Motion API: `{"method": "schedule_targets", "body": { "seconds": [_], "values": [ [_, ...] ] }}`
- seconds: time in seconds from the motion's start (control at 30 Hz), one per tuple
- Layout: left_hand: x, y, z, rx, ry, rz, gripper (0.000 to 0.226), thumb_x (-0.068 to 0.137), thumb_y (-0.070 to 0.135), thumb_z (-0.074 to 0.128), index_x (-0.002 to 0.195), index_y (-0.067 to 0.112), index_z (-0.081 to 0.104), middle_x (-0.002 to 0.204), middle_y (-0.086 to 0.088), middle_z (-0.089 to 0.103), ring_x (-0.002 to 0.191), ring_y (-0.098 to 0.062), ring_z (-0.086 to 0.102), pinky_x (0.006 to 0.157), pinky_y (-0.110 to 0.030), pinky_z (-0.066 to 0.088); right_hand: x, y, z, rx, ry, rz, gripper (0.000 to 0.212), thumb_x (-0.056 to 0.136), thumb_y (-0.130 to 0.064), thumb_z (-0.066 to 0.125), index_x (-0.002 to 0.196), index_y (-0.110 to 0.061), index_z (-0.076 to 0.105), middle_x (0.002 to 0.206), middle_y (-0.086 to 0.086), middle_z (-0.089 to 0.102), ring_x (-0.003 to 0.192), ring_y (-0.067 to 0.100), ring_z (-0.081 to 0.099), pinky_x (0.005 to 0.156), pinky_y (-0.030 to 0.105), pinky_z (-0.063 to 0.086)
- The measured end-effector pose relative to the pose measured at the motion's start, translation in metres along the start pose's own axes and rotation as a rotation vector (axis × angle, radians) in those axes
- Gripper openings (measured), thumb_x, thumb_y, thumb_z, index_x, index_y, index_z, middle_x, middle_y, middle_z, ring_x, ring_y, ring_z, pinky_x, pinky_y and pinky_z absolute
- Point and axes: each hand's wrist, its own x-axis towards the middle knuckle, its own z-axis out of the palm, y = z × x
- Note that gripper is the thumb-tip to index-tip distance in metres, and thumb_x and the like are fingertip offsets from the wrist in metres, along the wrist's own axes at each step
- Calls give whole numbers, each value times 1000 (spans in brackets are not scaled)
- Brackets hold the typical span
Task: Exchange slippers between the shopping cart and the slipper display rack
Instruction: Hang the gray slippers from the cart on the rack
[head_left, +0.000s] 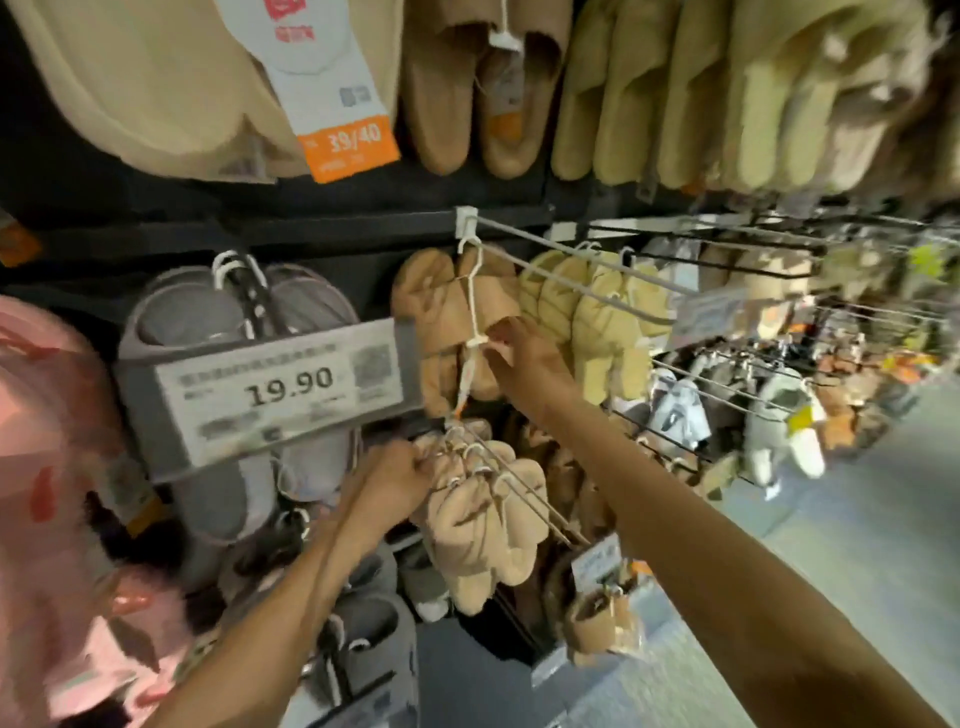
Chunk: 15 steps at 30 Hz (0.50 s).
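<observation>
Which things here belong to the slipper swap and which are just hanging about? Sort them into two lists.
In the job:
tan slipper pair, held by the right hand
peach slipper bunch, gripped at its hooks by the left hand
wire peg

Hanging about:
grey slippers
19.90 price tag
yellow slippers
white slippers

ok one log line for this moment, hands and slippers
left hand: grips hangers of lower tan slippers | right hand: holds upper tan slippers at hanger clip | cart: not in view
</observation>
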Motion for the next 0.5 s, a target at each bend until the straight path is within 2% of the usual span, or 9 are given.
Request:
{"method": "schedule_targets", "body": {
  "seconds": [0.1, 0.2, 0.27, 0.33, 0.5],
  "values": [
    [-8, 62, 29, 80, -22, 164, 31, 95, 30, 44, 77, 12, 61, 79, -8, 62, 83, -26, 62, 65, -31, 41, -61, 57, -58, -79, 39, 109, 27, 89, -9, 55, 112, 2, 59, 114, 24, 59, 104, 38, 56, 85, 39, 44],
    [-24, 131, 77, 116, -119, 312, 41, 98, 36, 40, 70, 11, 58, 70, -13, 55, 80, -33, 62, 64, -36, 46, -133, 111, -124, -155, 102, 265, 23, 88, -13, 55, 106, 1, 61, 105, 23, 61, 101, 38, 57, 81, 40, 43],
    [-45, 183, 106, 162, -145, 477, 40, 96, 40, 41, 79, 13, 65, 83, -13, 64, 90, -33, 63, 75, -37, 48, -187, 136, -167, -211, 139, 387, 24, 86, -13, 55, 105, 1, 62, 100, 23, 62, 96, 39, 57, 75, 42, 46],
    [-69, 226, 148, 215, -162, 605, 30, 95, 34, 44, 94, 16, 68, 101, -8, 68, 102, -29, 61, 88, -36, 44, -244, 152, -204, -265, 226, 505, 22, 83, -9, 58, 99, 5, 63, 99, 27, 62, 94, 40, 58, 76, 46, 48],
    [-157, 314, 241, 177, -337, 944, 28, 93, 29, 46, 87, 6, 62, 101, -18, 65, 99, -36, 61, 77, -37, 47, -396, 177, -279, -385, 420, 847, 19, 87, -13, 59, 100, 0, 62, 104, 22, 62, 100, 37, 56, 84, 43, 45]
  ]
}}
